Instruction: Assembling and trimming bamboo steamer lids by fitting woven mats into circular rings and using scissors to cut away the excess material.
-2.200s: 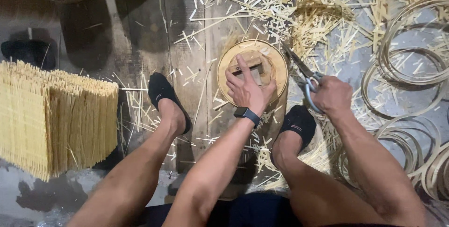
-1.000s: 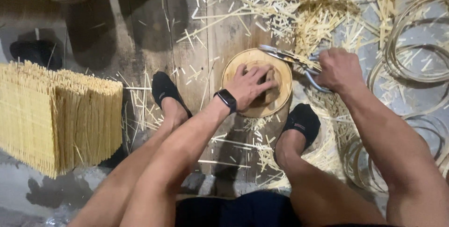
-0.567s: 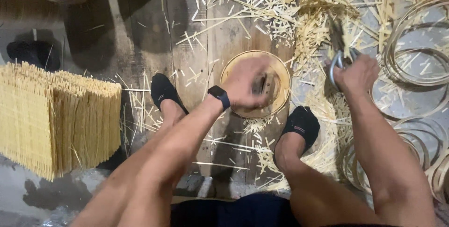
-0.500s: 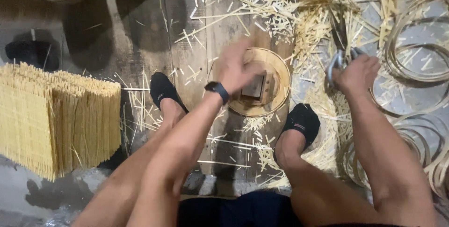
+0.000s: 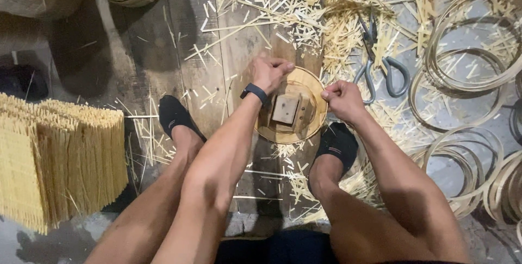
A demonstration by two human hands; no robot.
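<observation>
A round bamboo hoop (image 5: 314,91) lies on the plank floor between my feet, with a small wooden block (image 5: 286,109) standing inside it. My left hand (image 5: 270,72) is closed on the hoop's far left rim; a dark watch sits on that wrist. My right hand (image 5: 341,99) pinches the hoop's right rim with closed fingers. A pair of metal scissors (image 5: 376,61) lies on the floor just beyond my right hand, untouched.
A stack of thin bamboo sticks (image 5: 57,158) stands at the left. Bamboo strip rings (image 5: 472,73) pile up at the right. Cut splinters (image 5: 304,3) litter the planks ahead. My feet in black socks (image 5: 174,117) flank the hoop.
My right hand has put the scissors down on the floor and moved to the hoop's right rim. My left hand shifted from the block to the hoop's far left edge.
</observation>
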